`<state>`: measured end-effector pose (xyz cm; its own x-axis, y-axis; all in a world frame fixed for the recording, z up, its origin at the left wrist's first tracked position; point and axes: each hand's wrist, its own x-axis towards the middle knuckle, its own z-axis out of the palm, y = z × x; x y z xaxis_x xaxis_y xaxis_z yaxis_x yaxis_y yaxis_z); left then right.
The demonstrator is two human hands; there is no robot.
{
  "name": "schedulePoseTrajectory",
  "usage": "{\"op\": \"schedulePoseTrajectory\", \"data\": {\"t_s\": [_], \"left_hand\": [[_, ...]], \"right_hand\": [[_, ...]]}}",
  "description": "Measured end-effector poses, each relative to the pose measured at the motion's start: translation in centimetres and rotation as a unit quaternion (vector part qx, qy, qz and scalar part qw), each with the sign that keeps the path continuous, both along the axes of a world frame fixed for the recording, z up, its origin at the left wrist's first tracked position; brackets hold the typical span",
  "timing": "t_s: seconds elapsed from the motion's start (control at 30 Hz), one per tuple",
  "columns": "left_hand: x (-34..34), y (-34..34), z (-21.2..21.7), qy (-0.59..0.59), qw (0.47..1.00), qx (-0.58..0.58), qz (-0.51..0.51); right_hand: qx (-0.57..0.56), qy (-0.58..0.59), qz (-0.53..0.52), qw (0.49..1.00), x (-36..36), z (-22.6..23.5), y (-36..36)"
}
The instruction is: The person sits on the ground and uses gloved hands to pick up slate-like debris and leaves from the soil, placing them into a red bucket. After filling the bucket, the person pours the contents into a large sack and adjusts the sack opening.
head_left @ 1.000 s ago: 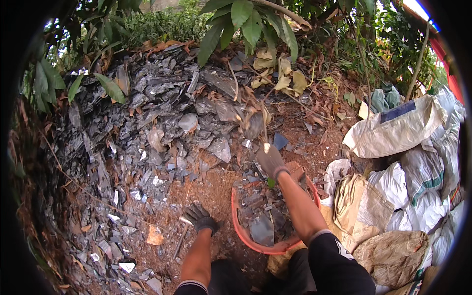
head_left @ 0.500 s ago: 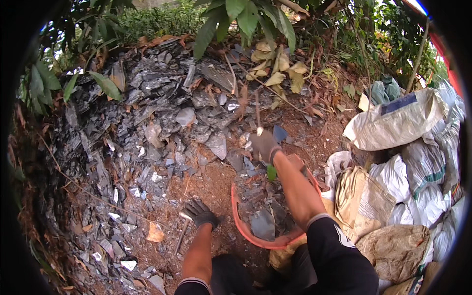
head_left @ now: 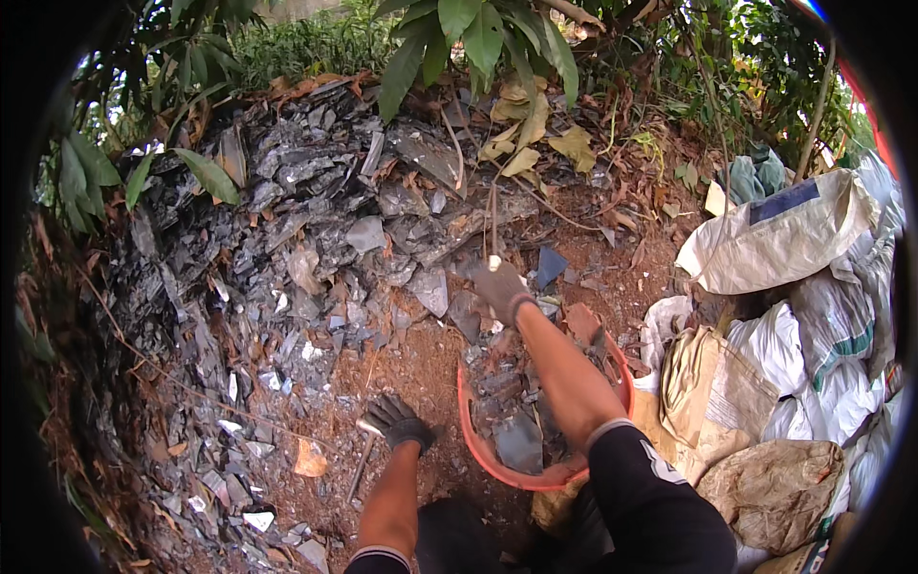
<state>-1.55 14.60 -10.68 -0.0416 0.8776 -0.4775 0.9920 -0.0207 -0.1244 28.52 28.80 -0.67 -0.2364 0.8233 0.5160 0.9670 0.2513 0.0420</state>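
Observation:
My left hand (head_left: 398, 420), in a dark grey glove, lies open on the brown soil with its fingers spread. By its fingertips is a tool (head_left: 361, 467) with a thin shaft and a short, shiny head; whether the fingers touch it I cannot tell. Farther forward, my right hand (head_left: 502, 293), gloved too, is closed around a thin rod-like tool (head_left: 493, 230) with a pale end by the fingers. It is just beyond the far side of an orange-red tub (head_left: 470, 435), low over dark broken slabs. My right forearm hides part of the tub, which holds a grey flat slab (head_left: 518, 443) and smaller shards.
A bank of dark, flaky rock (head_left: 277, 210) rises ahead and to the left. White and tan woven sacks (head_left: 779, 230) are piled on the right. Leafy branches (head_left: 478, 43) hang at the top. A bluish slab (head_left: 550, 266) lies right of my right hand.
My right hand has shifted slightly left and nearer, the thin rod moving with it. My left hand stays in place; the whole view has shifted a little.

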Motion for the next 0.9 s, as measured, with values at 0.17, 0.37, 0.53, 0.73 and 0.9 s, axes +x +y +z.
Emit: {"op": "schedulePoseTrajectory", "data": {"t_s": [0.17,0.37,0.53,0.73,0.9], "left_hand": [[-1.9,0.1,-0.1,0.011,1.0,-0.005,0.025],[-1.0,-0.1,0.3,0.007,1.0,0.021,0.012],[-1.0,-0.6,0.9,0.006,0.998,0.063,-0.024],[-14.8,-10.9,6.0,-0.33,0.862,0.375,0.087],[-18.6,-16.5,1.7,-0.319,0.867,0.367,0.11]], "right_hand": [[-0.236,0.546,-0.079,0.8,-0.8,3.6,-10.4],[-0.14,0.632,-0.141,0.749,0.4,4.8,-10.0],[-0.195,0.265,-0.188,0.925,2.4,3.8,-4.7],[-0.185,0.307,-0.165,0.919,5.6,5.3,-24.7],[-0.174,0.383,-0.194,0.886,1.1,-1.0,-39.5]]}}
